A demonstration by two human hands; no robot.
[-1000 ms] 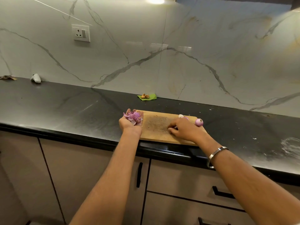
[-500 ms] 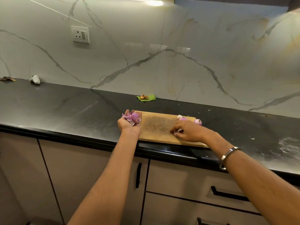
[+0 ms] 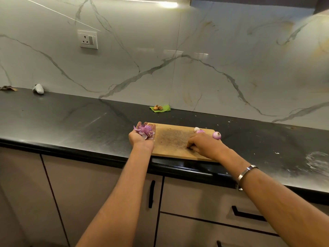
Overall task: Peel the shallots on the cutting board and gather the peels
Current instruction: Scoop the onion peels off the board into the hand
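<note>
From the head view, the left hand (image 3: 141, 138) sits palm up at the nine o'clock end of the cutting board (image 3: 175, 154), cupped around a loose heap of purple peels (image 3: 144, 131), fingers curled just enough to cradle them. Over at three o'clock, the right hand (image 3: 204, 144) is down on the board, fingertips bent onto the wood as if nipping a last scrap; whether anything is actually pinched there is too small to tell. The peeled shallots (image 3: 216, 135) wait at the board's far corner, around one to two o'clock, one pink bulb right at the edge and more tucked just beyond the knuckles. By the look of it, peeling is done and this is the sweep-up. To do it well, drag the scraps flat along the board toward nine o'clock, keeping the cupped palm level and just beside the board edge so nothing spills onto the dark tabletop (image 3: 71, 122). Watch that edge bulb: a careless wrist could roll it off. At twelve o'clock against the wall lies a green leaf (image 3: 164, 108) with small brown bits.
</note>
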